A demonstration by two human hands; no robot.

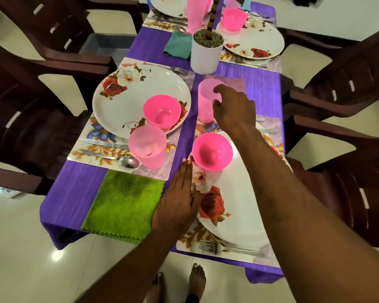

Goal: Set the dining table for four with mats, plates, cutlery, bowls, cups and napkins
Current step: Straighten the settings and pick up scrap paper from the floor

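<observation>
purple-clothed table (pixel 260 88) is running from 6 toward 12 o'clock, dark chairs (pixel 348 88) standing on both long sides. four settings are showing. near right plate (pixel 239 215), floral, is sitting on its mat at about 5 o'clock, right forearm crossing over it. near left plate (pixel 127 99) is sitting at 9 o'clock on its own mat. green napkin (pixel 123 206) is lying flat at 7 o'clock, just beside the left hand. white plant pot (pixel 206 51) is standing at 12 o'clock mid-table. pink bowl (pixel 212 150) is sitting on the top edge of the near right plate; a second pink bowl (pixel 162 111) on the left plate. left cup (pixel 147 146) is standing at the 5 o'clock edge of the left plate.

right hand (pixel 234 108) is reaching to 1 o'clock, fingers curling round the pale pink cup (pixel 206 101), gripping its rim and side. the cup is standing upright beyond the near right plate, at the mat's top left corner, with a lilac napkin (pixel 236 83) just behind it. left hand (pixel 177 202) is lying flat, fingers straight, holding nothing, pressing at the left edge of the near right mat.

looks like cup placing for the last setting. to do it well: be keeping the cup upright, seating it fully on the mat clear of the bowl, loosening fingers only once the base is sitting flat, left hand steadying the mat.
</observation>
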